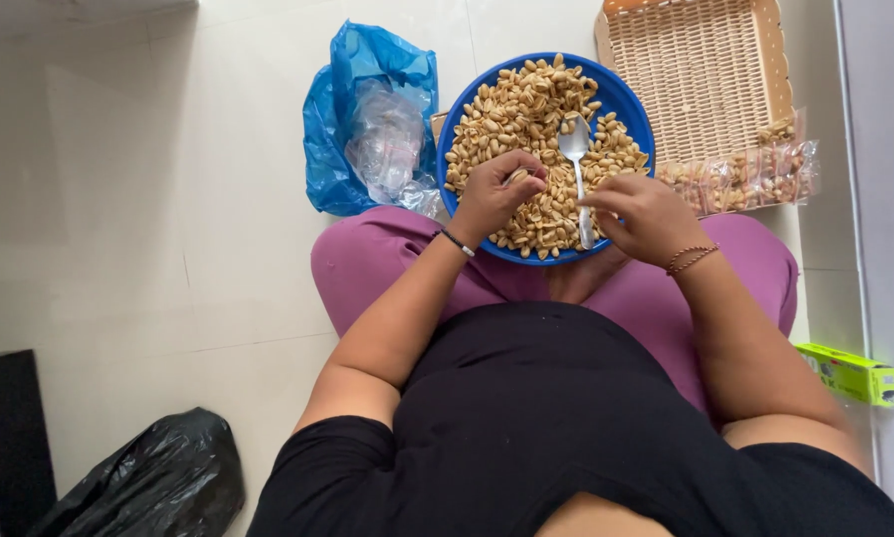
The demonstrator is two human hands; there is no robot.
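Observation:
A round blue bowl point(627, 100) heaped with shelled peanuts point(518, 114) rests on my lap, on purple trousers. My left hand point(495, 195) hovers over the bowl's near left side, fingers pinched around a small clear bag. My right hand point(642, 216) is at the bowl's near right rim, gripping the handle of a metal spoon point(575, 149) whose scoop lies among the peanuts.
A blue plastic bag point(341, 109) with clear bags point(387, 139) on it lies left of the bowl. A woven tray point(703, 70) with filled peanut packets point(747, 179) sits at the right. A green box point(851, 373) and a black bag point(153, 482) lie on the tiled floor.

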